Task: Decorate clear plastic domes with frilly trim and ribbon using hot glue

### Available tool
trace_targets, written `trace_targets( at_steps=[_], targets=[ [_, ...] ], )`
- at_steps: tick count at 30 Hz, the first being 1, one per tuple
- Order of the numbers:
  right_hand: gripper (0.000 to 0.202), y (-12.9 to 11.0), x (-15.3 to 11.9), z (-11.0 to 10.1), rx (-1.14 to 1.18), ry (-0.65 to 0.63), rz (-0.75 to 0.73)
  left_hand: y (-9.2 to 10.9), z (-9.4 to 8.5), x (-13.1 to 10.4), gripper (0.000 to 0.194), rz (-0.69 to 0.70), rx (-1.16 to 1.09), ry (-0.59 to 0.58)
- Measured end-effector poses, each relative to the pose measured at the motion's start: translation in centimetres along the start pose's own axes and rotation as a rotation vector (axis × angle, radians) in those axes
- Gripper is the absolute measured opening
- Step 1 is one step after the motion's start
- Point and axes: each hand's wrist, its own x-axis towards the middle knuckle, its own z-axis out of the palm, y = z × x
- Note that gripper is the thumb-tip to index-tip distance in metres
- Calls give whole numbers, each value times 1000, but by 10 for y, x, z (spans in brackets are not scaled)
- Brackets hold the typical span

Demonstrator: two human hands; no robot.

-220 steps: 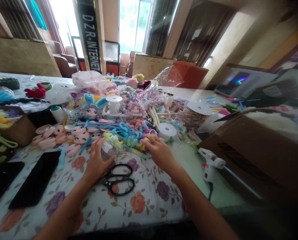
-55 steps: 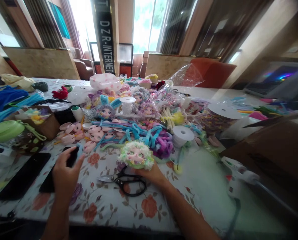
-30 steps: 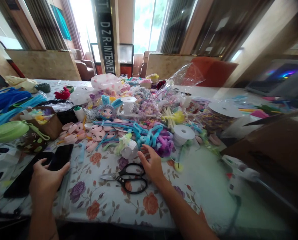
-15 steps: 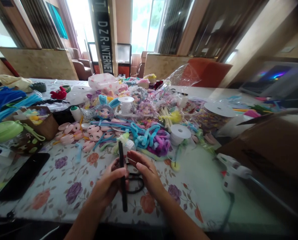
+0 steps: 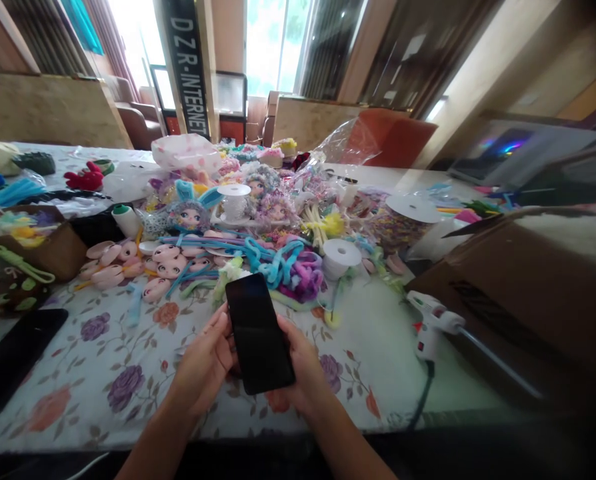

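A black phone [image 5: 261, 337], its dark screen facing me, is held upright and slightly tilted above the flowered tablecloth. My left hand [image 5: 205, 363] grips its left edge, with some fingers hidden behind it. On the right edge, my right hand [image 5: 303, 360] is closed round the phone's side, its fingers mostly hidden. Just beyond the phone lie fluffy blue pipe cleaners [image 5: 273, 260], a purple bundle [image 5: 305, 275] and a white spool [image 5: 341, 257].
Doll face pieces [image 5: 168, 260] lie left of centre. Another black phone [image 5: 21, 357] rests at the left. A white glue gun [image 5: 431, 323] stands at the right beside a cardboard box [image 5: 518, 287]. Wrapped dolls [image 5: 191, 215] are piled farther back.
The phone has turned from edge-on to screen facing me. My right hand has moved onto its right edge. The view has shifted, so the table items appear farther left.
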Motion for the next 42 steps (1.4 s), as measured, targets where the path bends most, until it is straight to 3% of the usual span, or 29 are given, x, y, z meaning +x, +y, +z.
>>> trace_targets(
  at_steps=[6,15,26,29,34,37,42],
  targets=[
    [24,-5,4,-9,54,-79,112,-2,-3,2,56,42,-54,121],
    [19,-8,10,-18,119,-144,121,1,0,3,66,60,-30,65],
    [22,-5,15,-21,73,-110,128,7,1,8,63,45,-35,79],
    [29,-5,15,-23,38,-133,114,10,1,11,63,51,-21,52],
    [46,-4,7,-27,-115,-330,45,12,-5,19,56,93,13,19],
    [65,-4,3,-30,-253,-423,61,12,-5,22,52,109,55,3],
    [77,-5,-1,-28,-407,-421,15,13,-3,22,48,123,70,2]
  ],
)
